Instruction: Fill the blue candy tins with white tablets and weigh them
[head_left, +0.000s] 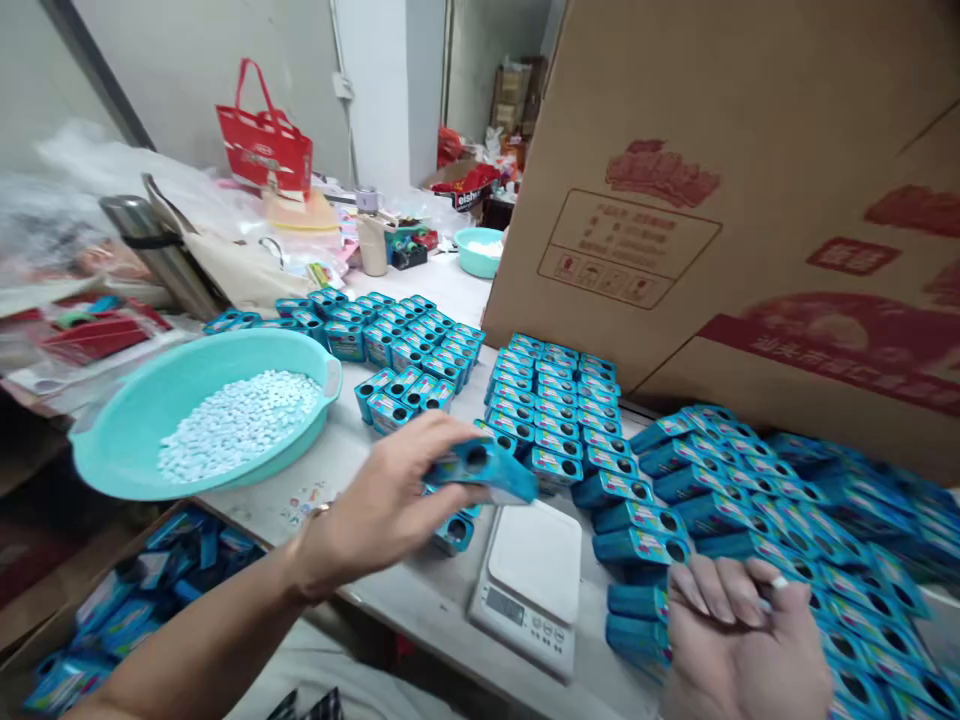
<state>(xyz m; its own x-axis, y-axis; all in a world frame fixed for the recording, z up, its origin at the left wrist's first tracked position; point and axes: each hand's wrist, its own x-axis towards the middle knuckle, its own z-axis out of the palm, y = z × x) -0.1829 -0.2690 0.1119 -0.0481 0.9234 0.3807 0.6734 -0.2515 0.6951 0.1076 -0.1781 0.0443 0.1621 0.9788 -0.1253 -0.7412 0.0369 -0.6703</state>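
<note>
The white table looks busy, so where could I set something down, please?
Bare room shows on the table along the front edge, left of the white digital scale, and farther back, between the small turquoise bowl and the blue rectangular containers. Those crowd the space beyond and right of the scale.

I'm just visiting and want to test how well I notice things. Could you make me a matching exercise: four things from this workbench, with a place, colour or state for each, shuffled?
1. Left hand
2. Large basin
3. Handbag
4. Scale

A. Red, with its handles upright
B. White, with buttons and a display
C. Gripping a blue container
D. Turquoise, with small pale pieces inside

Pairs: 1-C, 2-D, 3-A, 4-B
</note>
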